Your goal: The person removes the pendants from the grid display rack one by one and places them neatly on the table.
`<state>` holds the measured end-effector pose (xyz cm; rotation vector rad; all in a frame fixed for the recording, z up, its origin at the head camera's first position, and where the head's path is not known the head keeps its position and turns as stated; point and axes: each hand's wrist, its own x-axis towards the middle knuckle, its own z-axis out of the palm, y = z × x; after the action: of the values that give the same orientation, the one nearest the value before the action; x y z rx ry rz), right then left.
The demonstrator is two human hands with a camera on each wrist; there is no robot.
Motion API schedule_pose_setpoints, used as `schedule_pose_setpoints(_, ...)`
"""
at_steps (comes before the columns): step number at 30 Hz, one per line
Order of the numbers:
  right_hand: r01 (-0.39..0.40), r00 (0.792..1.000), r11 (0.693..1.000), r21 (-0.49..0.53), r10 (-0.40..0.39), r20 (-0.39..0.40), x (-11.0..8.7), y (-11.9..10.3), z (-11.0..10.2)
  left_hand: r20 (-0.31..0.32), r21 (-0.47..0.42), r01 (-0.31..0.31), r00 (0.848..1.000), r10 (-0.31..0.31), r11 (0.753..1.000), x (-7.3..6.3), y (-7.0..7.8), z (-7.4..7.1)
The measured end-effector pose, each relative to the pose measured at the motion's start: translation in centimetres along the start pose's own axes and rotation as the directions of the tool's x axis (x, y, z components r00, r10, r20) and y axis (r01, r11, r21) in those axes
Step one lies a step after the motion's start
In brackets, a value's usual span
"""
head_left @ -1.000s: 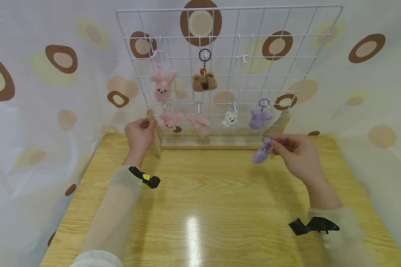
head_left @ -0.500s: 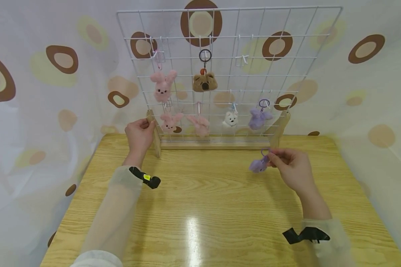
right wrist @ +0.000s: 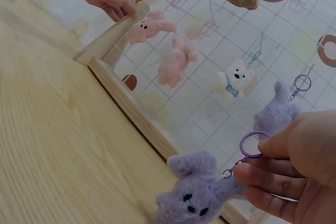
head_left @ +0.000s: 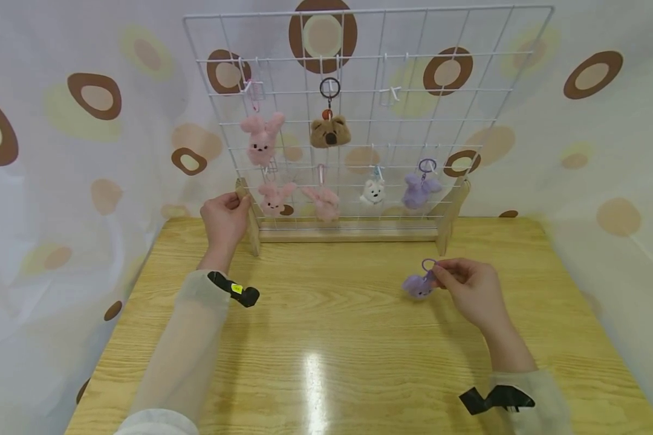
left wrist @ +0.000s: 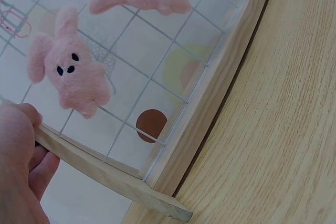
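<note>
My right hand pinches the purple ring of a purple plush bunny keychain between thumb and fingers, over the table in front of the rack's right foot. In the right wrist view the plush hangs from a short chain, its face showing. On the left, my left hand grips the top of the wooden side foot of a white wire grid rack. Another purple plush keychain hangs from a hook at the grid's lower right.
Pink bunny plushes hang on the grid's left side. A brown bear head keychain hangs at upper middle, a small white dog plush lower down. One bare hook sticks out at upper right. The wooden table stretches in front.
My right hand has moved down and toward me with the purple bunny keychain, away from the grid. My left hand keeps its grip on the wooden foot.
</note>
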<state>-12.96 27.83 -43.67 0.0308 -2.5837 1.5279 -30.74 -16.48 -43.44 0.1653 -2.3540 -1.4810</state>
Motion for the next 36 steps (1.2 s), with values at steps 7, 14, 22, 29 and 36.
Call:
schedule_pose_setpoints(7,-0.017,1.000,1.000,0.011,0.017,-0.016,0.2,1.2,0.4,0.005,0.001,0.001,1.000,-0.001,1.000,0.0,0.2,-0.1)
schedule_pose_setpoints(14,-0.009,1.000,0.999,-0.040,0.009,-0.016,1.5,1.9,0.8,0.005,0.006,0.001,1.000,-0.001,1.000,-0.1,0.1,-0.2)
schedule_pose_setpoints(22,-0.001,0.999,0.999,-0.041,0.002,0.046,3.8,3.2,1.0,0.002,0.009,-0.013,1.000,0.013,1.000,0.0,0.1,0.0)
schedule_pose_setpoints(29,-0.007,0.997,0.997,-0.074,0.013,0.073,5.4,4.1,1.1,0.003,0.011,-0.005,1.000,0.005,1.000,0.1,0.2,0.1)
schedule_pose_setpoints(36,-0.047,0.994,0.997,-0.057,0.053,0.099,6.9,5.2,1.6,-0.001,0.015,-0.008,1.000,0.008,1.000,0.0,0.0,-0.1)
